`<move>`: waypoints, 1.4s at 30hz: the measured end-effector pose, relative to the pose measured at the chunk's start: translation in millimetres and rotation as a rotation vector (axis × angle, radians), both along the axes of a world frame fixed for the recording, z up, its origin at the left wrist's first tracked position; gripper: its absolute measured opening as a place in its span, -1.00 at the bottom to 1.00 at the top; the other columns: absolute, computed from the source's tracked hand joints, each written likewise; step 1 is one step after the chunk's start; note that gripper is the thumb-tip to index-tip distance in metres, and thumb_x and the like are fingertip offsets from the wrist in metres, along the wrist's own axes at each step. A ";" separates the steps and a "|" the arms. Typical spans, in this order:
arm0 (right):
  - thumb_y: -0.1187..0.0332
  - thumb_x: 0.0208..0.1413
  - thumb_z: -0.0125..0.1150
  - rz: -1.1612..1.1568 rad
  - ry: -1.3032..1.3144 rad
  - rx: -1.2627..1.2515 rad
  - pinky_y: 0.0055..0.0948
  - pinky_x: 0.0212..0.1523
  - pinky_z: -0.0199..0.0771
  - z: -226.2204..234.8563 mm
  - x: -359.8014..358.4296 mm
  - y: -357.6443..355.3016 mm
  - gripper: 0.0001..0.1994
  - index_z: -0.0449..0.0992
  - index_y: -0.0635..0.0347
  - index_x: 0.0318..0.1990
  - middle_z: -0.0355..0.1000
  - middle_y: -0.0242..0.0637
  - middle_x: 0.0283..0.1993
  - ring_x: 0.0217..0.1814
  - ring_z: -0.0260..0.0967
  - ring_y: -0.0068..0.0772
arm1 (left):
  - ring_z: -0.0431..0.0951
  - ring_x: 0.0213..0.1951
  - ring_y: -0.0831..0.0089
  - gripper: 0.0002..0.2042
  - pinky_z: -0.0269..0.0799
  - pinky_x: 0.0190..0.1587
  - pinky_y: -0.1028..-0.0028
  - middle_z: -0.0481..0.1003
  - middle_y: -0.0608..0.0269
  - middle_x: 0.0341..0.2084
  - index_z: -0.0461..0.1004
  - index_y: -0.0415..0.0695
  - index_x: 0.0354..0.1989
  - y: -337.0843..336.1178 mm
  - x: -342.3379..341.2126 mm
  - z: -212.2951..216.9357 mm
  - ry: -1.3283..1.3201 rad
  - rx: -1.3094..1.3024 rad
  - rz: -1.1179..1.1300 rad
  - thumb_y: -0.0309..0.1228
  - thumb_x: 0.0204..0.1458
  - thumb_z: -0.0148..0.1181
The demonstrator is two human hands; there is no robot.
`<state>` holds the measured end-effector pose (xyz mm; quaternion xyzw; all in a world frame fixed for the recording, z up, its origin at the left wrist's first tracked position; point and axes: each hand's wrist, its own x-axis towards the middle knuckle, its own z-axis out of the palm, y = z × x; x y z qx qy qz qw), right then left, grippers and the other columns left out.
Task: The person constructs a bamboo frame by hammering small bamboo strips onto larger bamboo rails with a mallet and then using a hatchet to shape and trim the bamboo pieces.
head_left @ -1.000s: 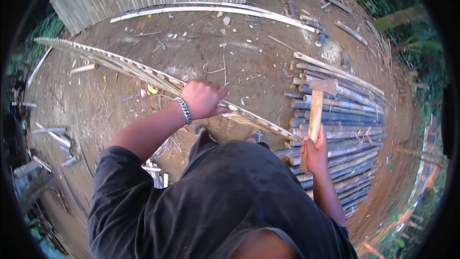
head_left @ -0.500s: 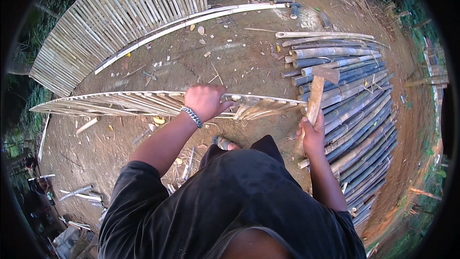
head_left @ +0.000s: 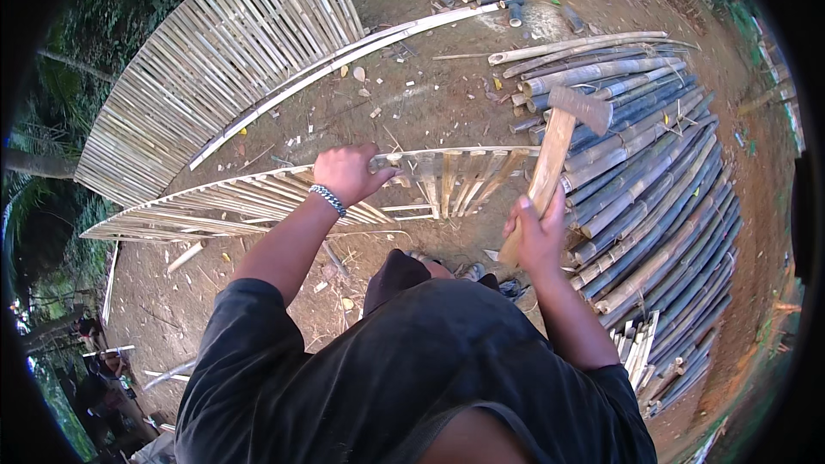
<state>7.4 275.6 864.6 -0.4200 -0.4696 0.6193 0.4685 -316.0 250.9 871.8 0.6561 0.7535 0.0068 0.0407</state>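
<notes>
My left hand (head_left: pixel 348 170), with a chain bracelet at the wrist, grips the top rail of a bamboo slat panel (head_left: pixel 232 195). Its fingers curl over the far side, partly hidden, while the thumb points right along the rail. The panel stands on edge across the ground, its slats slanting below the rail. In my right hand (head_left: pixel 537 228) is an axe (head_left: pixel 554 146), held by its pale wooden handle. The worn metal head points up and away, over the nearest bamboo poles, just right of the panel's right end.
A large pile of bamboo poles (head_left: pixel 653 180) lies to the right. Beyond the panel, another slatted bamboo panel (head_left: pixel 215 60) rests at the far left beside long pale strips (head_left: pixel 344 51). Short bamboo offcuts (head_left: pixel 516 13) lie farther back. A person (head_left: pixel 107 365) is at the far left edge.
The panel has tilted, showing more of its slats between the rails. My right hand and the axe have shifted left and appear larger. My left hand keeps its hold on the rail.
</notes>
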 end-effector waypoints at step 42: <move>0.36 0.37 0.04 -0.750 0.311 -0.407 -0.46 -0.58 0.42 20.2 -194.3 -191.9 -0.77 0.20 0.10 0.08 0.34 -0.33 -0.45 -0.59 0.33 -0.48 | 0.58 -0.37 -0.12 -0.45 0.47 -0.25 0.17 0.54 -0.24 -0.47 0.60 -0.30 -0.29 42.4 -47.4 -8.7 -0.726 -0.214 -0.660 0.04 0.34 -0.02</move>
